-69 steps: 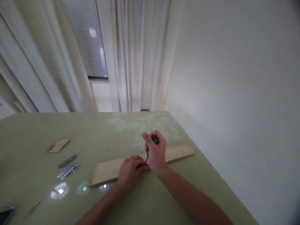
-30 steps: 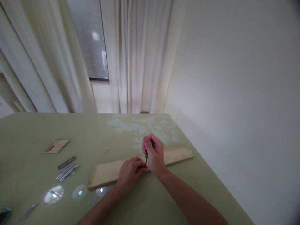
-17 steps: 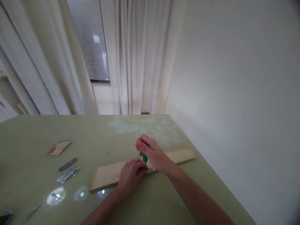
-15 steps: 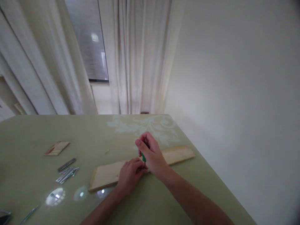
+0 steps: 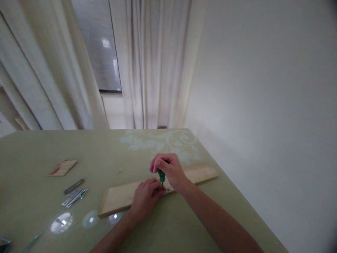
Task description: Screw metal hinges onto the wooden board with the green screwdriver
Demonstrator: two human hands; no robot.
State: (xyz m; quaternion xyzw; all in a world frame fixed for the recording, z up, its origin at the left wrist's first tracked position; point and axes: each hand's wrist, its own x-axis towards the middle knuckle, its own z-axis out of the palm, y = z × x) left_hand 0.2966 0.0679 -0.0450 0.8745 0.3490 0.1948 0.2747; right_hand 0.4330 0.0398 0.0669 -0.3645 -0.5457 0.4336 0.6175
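Note:
A long wooden board (image 5: pixel 119 197) lies across the table, its middle partly hidden by my hands. My right hand (image 5: pixel 171 171) is closed round the top of a screwdriver (image 5: pixel 161 176) with a green handle, held upright with its shaft pointing down at the board's near edge. My left hand (image 5: pixel 147 195) rests on the board, its fingertips pressed together around the screwdriver's tip. Against those fingertips sits a small shiny metal piece (image 5: pixel 168 190) at the board's edge; its covered part cannot be made out.
Several flat metal pieces (image 5: pixel 72 199) lie left of the board, beside a darker metal bar (image 5: pixel 74 186). Farther back are a small wooden piece (image 5: pixel 63 168) and a tiny screw-like item (image 5: pixel 119 171). A thin metal rod (image 5: pixel 32 242) lies near left. The wall (image 5: pixel 263 123) borders the table's right side.
My right hand has shifted its grip and turned over the screwdriver's top, showing more of the green handle and the metal piece. My left hand has stayed in place.

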